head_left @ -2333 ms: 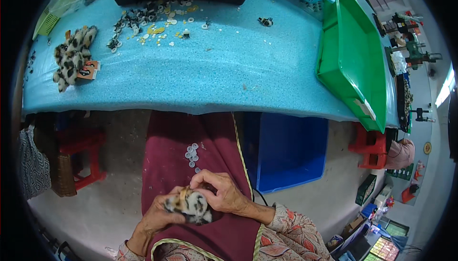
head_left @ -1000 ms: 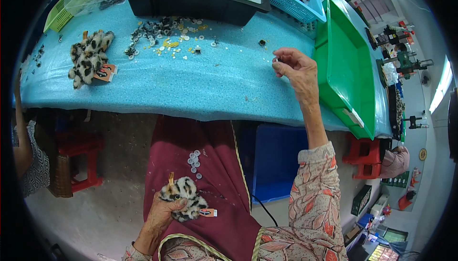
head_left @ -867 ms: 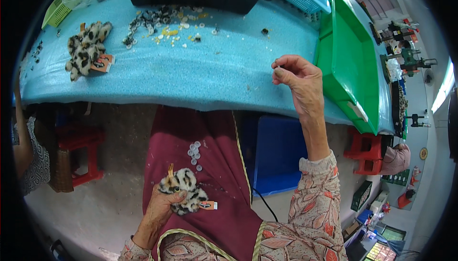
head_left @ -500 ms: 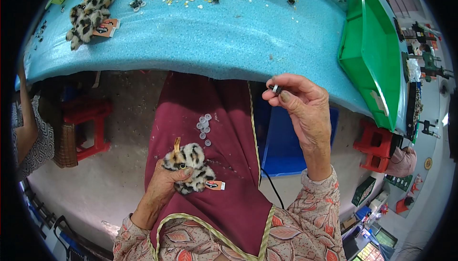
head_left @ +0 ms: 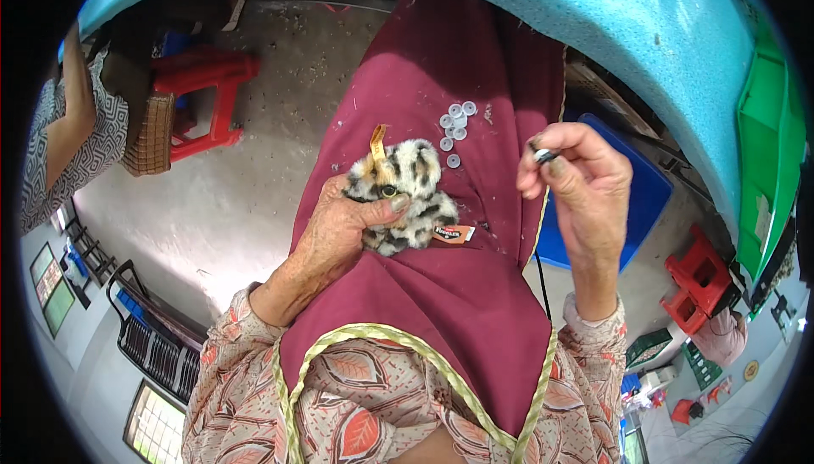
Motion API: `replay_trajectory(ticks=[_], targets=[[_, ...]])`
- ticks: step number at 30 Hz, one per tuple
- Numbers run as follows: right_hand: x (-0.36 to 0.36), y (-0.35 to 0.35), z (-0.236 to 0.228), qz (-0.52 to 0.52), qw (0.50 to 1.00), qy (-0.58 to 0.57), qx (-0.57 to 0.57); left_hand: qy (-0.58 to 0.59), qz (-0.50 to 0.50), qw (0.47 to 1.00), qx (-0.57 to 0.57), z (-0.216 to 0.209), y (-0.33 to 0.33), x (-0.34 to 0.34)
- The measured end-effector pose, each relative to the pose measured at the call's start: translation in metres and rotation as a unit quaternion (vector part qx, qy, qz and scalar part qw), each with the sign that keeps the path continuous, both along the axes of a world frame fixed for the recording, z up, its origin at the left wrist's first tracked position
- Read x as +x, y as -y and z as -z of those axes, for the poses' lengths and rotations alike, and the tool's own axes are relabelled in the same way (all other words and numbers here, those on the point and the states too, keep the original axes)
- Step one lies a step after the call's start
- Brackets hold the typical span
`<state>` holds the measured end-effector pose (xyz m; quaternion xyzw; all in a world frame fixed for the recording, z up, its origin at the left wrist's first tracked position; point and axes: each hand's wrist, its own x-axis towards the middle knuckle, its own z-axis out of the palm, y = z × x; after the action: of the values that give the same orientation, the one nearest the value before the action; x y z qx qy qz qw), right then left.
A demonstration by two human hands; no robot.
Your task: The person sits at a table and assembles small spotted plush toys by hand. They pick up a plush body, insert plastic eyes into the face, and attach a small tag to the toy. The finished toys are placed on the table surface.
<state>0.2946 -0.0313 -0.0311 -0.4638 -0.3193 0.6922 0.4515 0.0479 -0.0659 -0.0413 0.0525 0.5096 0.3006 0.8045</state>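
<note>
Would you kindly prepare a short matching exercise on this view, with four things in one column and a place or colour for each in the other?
Things
1. Spotted plush toy
2. Small black-and-white piece
3. Translucent round discs
4. Stool at the left of the view

Places and colours
A. Lying in a cluster on the maroon apron
B. Red
C. Gripped by the left hand
D. Pinched in the right hand

Right pairs: 1-C, 2-D, 3-A, 4-B
</note>
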Motion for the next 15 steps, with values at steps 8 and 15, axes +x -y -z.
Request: replay_trajectory(ticks=[8,15], targets=[[-0.040,0.027,0.004,-0.043,0.994,-0.047,-0.094,-0.081,0.031,0.996,0.028,0.000,0.003,0.003],[-0.053,0.035,0.011,-0.079,0.993,0.000,-0.090,-0.154,0.080,0.979,0.111,0.000,0.002,0.003]])
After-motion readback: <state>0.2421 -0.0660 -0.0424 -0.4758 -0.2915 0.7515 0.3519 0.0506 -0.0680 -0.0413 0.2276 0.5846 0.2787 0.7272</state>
